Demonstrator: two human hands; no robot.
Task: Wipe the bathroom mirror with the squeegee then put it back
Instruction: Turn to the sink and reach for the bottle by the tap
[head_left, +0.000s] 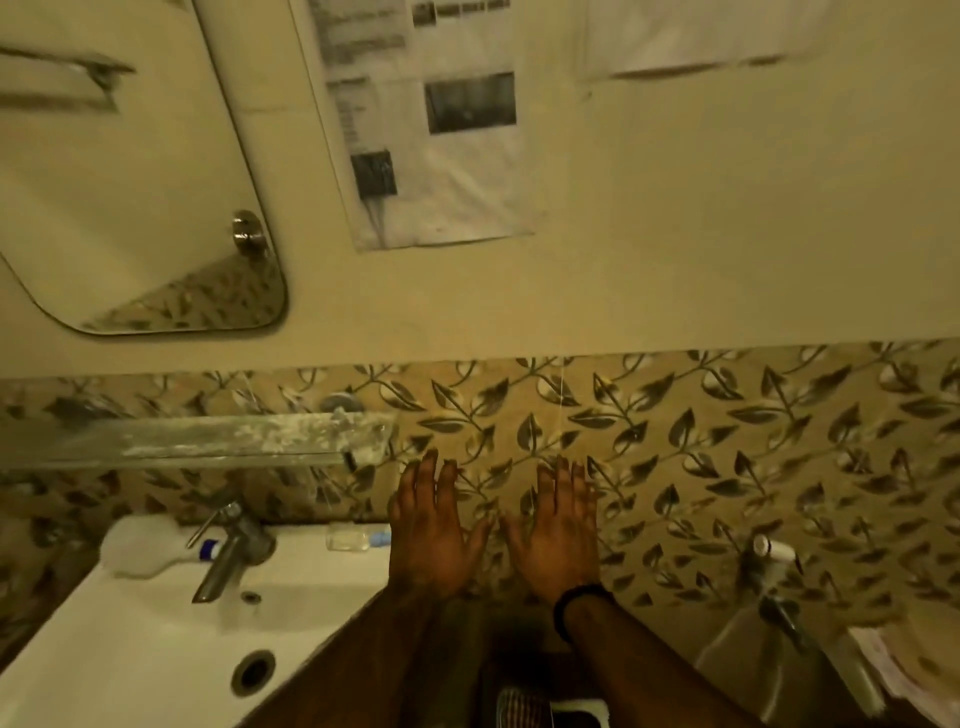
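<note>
Both hands are held out flat, backs to the camera, fingers spread and gripping nothing; the left hand (434, 535) is over the right edge of the white ceramic basin (156, 639); the right hand (558, 535), with a black wristband (576, 605), is before the leaf-patterned tiles (727, 441); the rounded frameless mirror (119, 171) hangs upper left; no squeegee can be made out.

Dim yellowish light, plain cream upper wall (727, 234) with a printed paper sheet (441, 156) stuck on. Leaf-pattern tile band (675, 441) below; white sink (130, 649), chrome tap (228, 551), glass shelf (197, 439) at left.
</note>
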